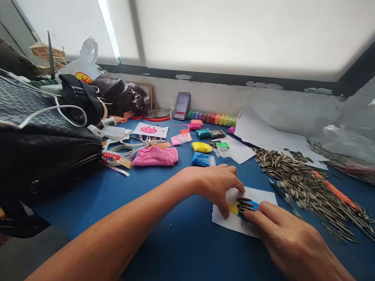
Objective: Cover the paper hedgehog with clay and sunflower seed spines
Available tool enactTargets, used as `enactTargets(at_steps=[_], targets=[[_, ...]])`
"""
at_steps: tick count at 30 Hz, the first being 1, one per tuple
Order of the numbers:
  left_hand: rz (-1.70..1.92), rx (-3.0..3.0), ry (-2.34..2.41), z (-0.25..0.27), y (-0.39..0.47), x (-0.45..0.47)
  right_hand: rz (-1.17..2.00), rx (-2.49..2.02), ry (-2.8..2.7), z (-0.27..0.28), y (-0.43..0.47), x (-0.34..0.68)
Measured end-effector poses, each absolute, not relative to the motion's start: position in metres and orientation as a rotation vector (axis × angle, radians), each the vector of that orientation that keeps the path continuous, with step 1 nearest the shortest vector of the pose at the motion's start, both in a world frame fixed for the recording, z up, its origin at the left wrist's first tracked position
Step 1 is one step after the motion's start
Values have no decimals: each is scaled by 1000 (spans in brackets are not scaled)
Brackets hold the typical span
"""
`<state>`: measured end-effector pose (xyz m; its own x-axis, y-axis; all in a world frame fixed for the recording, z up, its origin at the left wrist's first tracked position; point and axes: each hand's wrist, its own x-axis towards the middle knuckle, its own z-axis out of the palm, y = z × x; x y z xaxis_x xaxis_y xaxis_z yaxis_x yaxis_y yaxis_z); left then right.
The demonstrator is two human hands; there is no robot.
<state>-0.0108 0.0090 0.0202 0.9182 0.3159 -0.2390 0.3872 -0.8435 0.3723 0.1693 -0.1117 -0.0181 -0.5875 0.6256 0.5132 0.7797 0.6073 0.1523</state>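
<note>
A small white sheet of paper (224,218) lies on the blue table, carrying a flat figure of yellow clay (234,208) and blue clay (254,205). Several striped sunflower seeds (245,202) sit in a row on the blue part. My left hand (218,187) arches over the paper's left side, thumb and fingers apart, fingertips on the sheet beside the yellow clay. From the right, my right hand (288,232) reaches in with thumb and index finger pinched at the lowest seed on the figure. The palm hides part of the blue clay.
A large heap of sunflower seeds (301,181) lies at right, with a dark pen-like tool (285,197) and orange-handled tweezers (335,190). Behind are clay packets in yellow (202,147) and blue (202,159), and a pink cloth (156,155). A black bag (49,156) stands left.
</note>
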Motion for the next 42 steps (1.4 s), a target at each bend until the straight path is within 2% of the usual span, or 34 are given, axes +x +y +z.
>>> enactTargets(at_steps=[11, 17, 22, 29, 42], targets=[[-229, 2634, 506, 21, 9, -11, -530, -1269, -2347, -1, -111, 193], [-237, 2611, 522, 24, 8, -13, -686, -1829, -2191, -4, -80, 242], [-231, 2610, 518, 22, 9, -13, -436, -2150, -2119, -10, -66, 258], [-229, 2619, 522, 22, 8, -13, -336, -2138, -2178, -15, -61, 261], [-238, 2636, 526, 21, 8, -12, -414, -1973, -2330, -22, -55, 272]])
